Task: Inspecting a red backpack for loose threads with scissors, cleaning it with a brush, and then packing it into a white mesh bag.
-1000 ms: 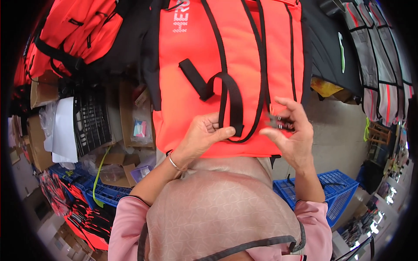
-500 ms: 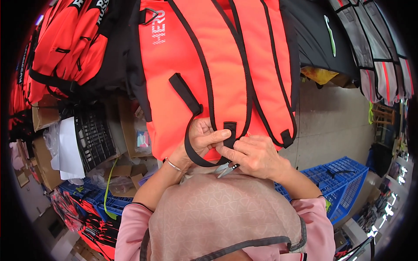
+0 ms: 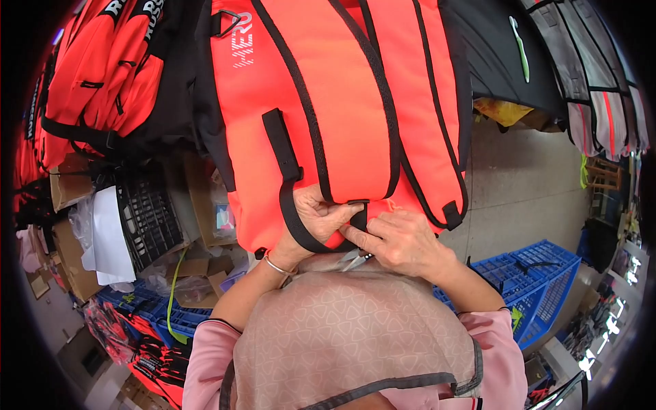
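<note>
A bright red-orange backpack [image 3: 256, 164] lies back side up before me, with its two padded shoulder straps showing. At the lower end of the nearer shoulder strap [image 3: 348, 116], my left hand [image 3: 318, 215] pinches the short black webbing tab [image 3: 359, 217]. A longer black webbing strap [image 3: 294, 215] loops across that hand's wrist side. My right hand [image 3: 404, 242] is closed beside the tab, its fingertips close to the left thumb. Small pointed scissors [image 3: 357, 260] stick out below the right hand, silver blades downward; their handles are mostly hidden in the palm.
More red backpacks [image 3: 102, 82] are piled at the upper left, and grey ones [image 3: 605, 82] hang at the upper right. A toothbrush [image 3: 521, 51] lies on black fabric. Blue plastic crates [image 3: 540, 273] stand low at right; cardboard boxes [image 3: 72, 253] crowd the left.
The nearer shoulder strap's lower end has bent over, hiding more of the black tab's top. The scissors' blades have swung slightly to the right. Both hands stay almost in place.
</note>
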Demonstrator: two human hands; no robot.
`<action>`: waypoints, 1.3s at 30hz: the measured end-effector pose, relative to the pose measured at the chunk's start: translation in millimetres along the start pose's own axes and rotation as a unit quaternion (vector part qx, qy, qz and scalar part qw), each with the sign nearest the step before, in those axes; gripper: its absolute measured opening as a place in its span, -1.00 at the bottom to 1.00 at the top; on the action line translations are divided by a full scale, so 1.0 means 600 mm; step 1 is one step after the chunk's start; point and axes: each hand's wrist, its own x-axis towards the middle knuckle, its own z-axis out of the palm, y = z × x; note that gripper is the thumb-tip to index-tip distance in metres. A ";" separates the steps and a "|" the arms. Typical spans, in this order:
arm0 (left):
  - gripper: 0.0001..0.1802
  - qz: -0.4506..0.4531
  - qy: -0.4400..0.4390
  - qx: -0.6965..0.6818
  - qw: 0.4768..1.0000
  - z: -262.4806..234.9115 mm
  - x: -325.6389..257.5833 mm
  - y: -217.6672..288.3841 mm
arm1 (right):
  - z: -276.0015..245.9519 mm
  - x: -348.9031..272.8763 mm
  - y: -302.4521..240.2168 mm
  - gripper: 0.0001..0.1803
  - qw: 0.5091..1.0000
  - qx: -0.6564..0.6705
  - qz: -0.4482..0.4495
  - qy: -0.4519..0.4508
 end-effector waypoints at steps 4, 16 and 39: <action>-0.74 -0.001 -0.022 0.013 1.000 -0.009 -0.002 -0.007 | 0.002 0.000 0.005 -0.54 1.000 0.004 -0.011 0.012; -0.64 0.079 0.028 0.176 0.981 0.007 0.001 0.020 | -0.052 0.100 0.034 -0.39 0.923 0.151 0.231 0.269; -0.83 0.435 -0.027 0.534 0.725 -0.037 0.029 0.027 | 0.016 0.121 0.091 -0.67 0.769 0.520 0.346 0.137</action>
